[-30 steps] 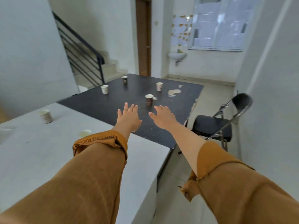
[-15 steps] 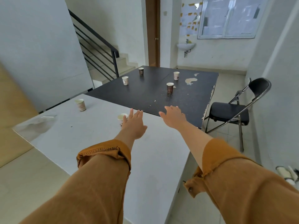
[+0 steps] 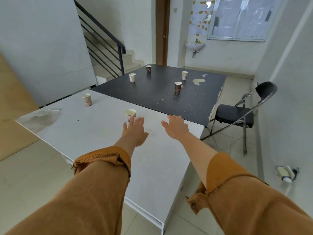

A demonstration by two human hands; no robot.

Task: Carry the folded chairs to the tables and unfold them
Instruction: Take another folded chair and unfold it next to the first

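Orange-sleeved hands (image 3: 135, 133), fingers (image 3: 176, 118) straight, empty

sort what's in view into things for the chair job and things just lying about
Job: folding chair, standing unfolded by the black table; white table; left hand and right hand, both open and empty.

Lying about: paper cups on both tables; wall sink; stair railing; small object on the floor.

White walls (image 3: 39, 48), pale tiled floor (image 3: 25, 184), black-railed staircase (image 3: 130, 61), brown door (image 3: 161, 31), daylit window (image 3: 240, 17), small wall sink (image 3: 194, 46).
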